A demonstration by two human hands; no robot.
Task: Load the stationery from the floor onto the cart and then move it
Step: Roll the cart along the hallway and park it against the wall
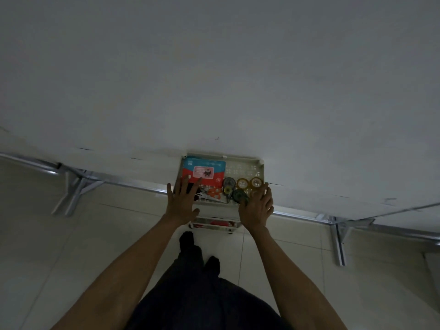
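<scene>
Left hand (182,202), right hand (257,208) flat, fingers spread, on cart (261,166).

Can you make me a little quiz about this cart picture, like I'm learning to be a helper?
1. True or false: the orange scissors lie on the floor.
2. What fills the far left of the cart's top tray? A) the blue and red packet B) a teddy bear C) a cup
3. Fill in: the fingers of the left hand and the right hand are ____ (straight or curled).

Key: 1 false, they lie in the tray. 2 A. 3 straight.
</scene>
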